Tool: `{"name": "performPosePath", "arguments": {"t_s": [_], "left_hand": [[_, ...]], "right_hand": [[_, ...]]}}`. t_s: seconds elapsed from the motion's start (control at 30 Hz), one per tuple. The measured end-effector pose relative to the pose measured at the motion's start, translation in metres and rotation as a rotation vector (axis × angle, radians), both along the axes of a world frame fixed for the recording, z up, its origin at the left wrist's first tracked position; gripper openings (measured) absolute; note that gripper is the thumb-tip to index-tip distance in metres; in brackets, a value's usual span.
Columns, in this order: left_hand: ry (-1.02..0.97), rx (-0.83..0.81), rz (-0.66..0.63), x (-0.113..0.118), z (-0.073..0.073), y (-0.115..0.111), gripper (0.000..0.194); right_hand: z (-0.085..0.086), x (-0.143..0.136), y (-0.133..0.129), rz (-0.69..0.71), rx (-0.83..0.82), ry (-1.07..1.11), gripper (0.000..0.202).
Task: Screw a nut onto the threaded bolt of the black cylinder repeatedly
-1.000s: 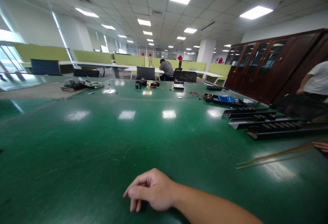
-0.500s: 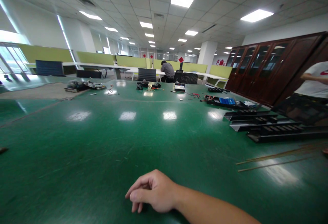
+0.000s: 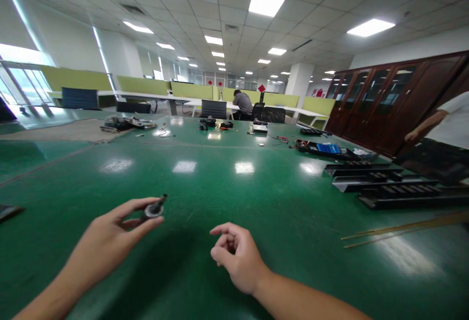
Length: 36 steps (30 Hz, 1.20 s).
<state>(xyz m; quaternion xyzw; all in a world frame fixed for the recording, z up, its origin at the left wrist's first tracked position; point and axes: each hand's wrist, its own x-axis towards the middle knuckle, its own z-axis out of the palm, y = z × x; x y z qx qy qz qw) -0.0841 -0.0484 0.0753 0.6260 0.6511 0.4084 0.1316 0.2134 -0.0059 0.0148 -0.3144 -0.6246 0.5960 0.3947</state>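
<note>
My left hand (image 3: 113,234) is raised above the green tabletop (image 3: 190,190). Thumb and fingers pinch a small dark cylindrical part with a pale ring and a thin black stub (image 3: 154,209); its exact kind cannot be made out. The stub points up and away from me. Across from it, to the right, my right hand (image 3: 238,256) hovers near the table with its fingers loosely curled. A gap shows between its thumb and forefinger, and nothing is visible in it.
Black metal channels (image 3: 397,195) and thin brass-coloured rods (image 3: 403,227) lie at the right. Beyond them is a black tray with blue items (image 3: 326,148). A dark flat object (image 3: 10,211) lies at the left edge. One person (image 3: 447,122) stands at right; another (image 3: 242,102) sits far back.
My left hand has come into view from the left, holding the dark cylindrical part. My right hand has moved up and slightly right. The standing person's arm has lowered.
</note>
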Motion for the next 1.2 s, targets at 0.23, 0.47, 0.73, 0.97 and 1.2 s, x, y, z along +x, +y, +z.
{"name": "performPosePath", "arguments": {"t_s": [0.23, 0.47, 0.73, 0.97, 1.2], "left_hand": [[0.24, 0.108, -0.403, 0.082, -0.044, -0.003, 0.044], [0.201, 0.149, -0.401, 0.075, -0.061, -0.011, 0.029], [0.154, 0.263, -0.536, 0.075, -0.061, -0.012, 0.035], [0.149, 0.276, -0.5, 0.074, -0.06, -0.011, 0.036], [0.155, 0.344, -0.472, 0.075, -0.057, -0.011, 0.035]], "right_hand": [[-0.004, 0.001, -0.003, -0.106, 0.235, -0.114, 0.065], [0.001, 0.002, -0.01, -0.128, 0.431, -0.283, 0.065], [0.011, 0.0, -0.01, -0.059, 0.464, -0.316, 0.039], [0.013, 0.001, -0.013, -0.065, 0.461, -0.343, 0.03], [0.014, 0.001, -0.013, -0.07, 0.466, -0.341, 0.026]]}}
